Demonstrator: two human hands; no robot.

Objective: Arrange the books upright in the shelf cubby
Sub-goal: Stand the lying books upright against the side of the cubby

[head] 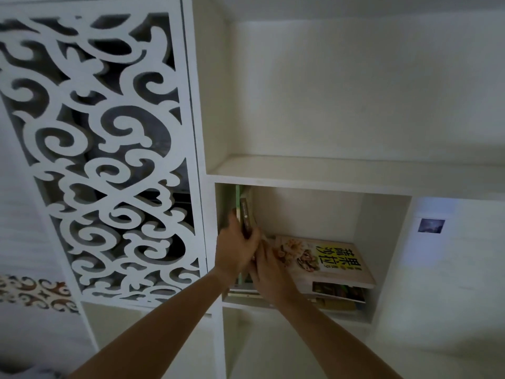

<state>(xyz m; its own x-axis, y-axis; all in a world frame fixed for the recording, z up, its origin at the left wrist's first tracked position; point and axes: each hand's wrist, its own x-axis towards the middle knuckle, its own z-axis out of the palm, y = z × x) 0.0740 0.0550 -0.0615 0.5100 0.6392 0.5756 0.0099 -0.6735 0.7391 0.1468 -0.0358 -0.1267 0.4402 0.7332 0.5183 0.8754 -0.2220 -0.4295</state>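
Observation:
A white shelf cubby [382,242] holds books. At its left wall a brown-spined book [246,217] stands upright, with a green-edged book [237,195] behind it. My left hand [235,250] grips the brown book's lower part. My right hand [269,272] presses against the same book from the right, fingers closed around its bottom edge. A cookbook with a yellow title [328,261] lies flat on a stack of several books [338,292] to the right.
An empty shelf board [300,170] lies above the cubby. A white carved scroll panel [109,149] stands to the left. Another open compartment [273,346] is below. A small picture [431,225] hangs on the wall at right.

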